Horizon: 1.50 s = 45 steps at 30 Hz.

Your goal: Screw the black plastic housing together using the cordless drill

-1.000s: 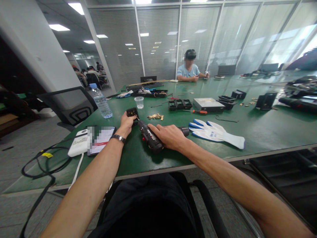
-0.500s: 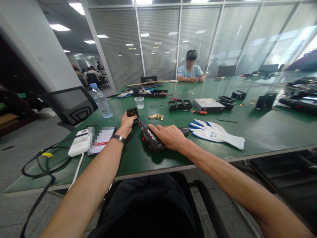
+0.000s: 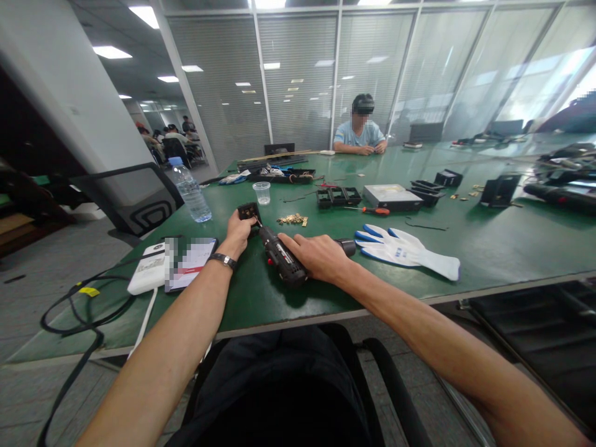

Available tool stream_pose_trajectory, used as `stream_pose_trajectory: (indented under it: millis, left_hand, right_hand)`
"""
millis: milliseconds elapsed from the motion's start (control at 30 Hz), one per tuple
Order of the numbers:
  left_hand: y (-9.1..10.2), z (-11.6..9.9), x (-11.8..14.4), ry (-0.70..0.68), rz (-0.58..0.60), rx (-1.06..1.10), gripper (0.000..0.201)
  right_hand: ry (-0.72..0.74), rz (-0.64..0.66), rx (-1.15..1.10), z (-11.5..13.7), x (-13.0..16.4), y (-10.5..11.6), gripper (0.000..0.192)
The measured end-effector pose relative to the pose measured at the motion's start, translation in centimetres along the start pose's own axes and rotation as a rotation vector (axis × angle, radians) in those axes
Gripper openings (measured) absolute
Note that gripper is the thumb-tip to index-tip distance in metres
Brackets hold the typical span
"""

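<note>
Where driver tip meets small black part (image 3: 248, 213), contact hidden by left hand (image 3: 239, 234) clamped on part. Electric screwdriver (image 3: 282, 259) gripped by right hand (image 3: 317, 256), low over green counter (image 3: 488, 239). Glass-walled office behind.

A white-and-blue glove (image 3: 406, 250) lies right of centre on the green table (image 3: 488, 242). A water bottle (image 3: 190, 190) stands at centre left, a clear cup (image 3: 263, 192) just right of it (upright). Brass bits (image 3: 293, 218) sit mid-frame, a screwdriver (image 3: 372, 210) and a grey drive (image 3: 392, 195) beyond. A white charger (image 3: 148, 268) lies lower left. A person (image 3: 359, 129) sits at the far end.
</note>
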<state>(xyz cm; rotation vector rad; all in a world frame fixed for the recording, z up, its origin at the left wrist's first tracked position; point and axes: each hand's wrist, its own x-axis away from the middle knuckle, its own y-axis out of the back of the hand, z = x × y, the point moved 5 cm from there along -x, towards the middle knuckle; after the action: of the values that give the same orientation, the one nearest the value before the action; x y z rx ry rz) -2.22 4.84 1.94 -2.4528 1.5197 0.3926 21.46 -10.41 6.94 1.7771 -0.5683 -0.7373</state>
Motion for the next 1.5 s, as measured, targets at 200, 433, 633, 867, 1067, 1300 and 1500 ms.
stream_pose_trajectory:
  millis: [200,433,633,867,1067,1300,1500]
  left_hand:
    - [0.02,-0.25,0.21,0.008,-0.010,-0.014,0.035]
    - [-0.03,-0.23,0.19,0.000,0.003,0.001,0.035]
    - [0.09,-0.03,-0.03,0.000,-0.008,-0.026,0.035]
    - [0.05,-0.12,0.01,-0.009,-0.005,-0.018,0.035]
    - [0.08,0.07,-0.09,-0.004,0.001,-0.017,0.035]
    - [0.02,-0.32,0.26,0.007,-0.011,-0.012,0.035]
    - [-0.03,-0.45,0.39,0.013,-0.002,-0.011,0.034]
  right_hand:
    - [-0.003,0.003,-0.001,0.00,0.02,-0.04,0.067]
    - [0.013,-0.020,0.003,0.04,0.06,-0.07,0.066]
    - [0.008,-0.033,0.021,0.06,-0.02,-0.18,0.065]
    - [0.011,-0.035,0.009,0.00,-0.05,-0.12,0.066]
    - [0.010,-0.026,0.019,-0.02,-0.06,-0.24,0.068]
    - [0.007,0.008,0.023,0.03,0.01,-0.10,0.069]
    - [0.004,0.020,0.022,0.08,0.00,-0.03,0.069]
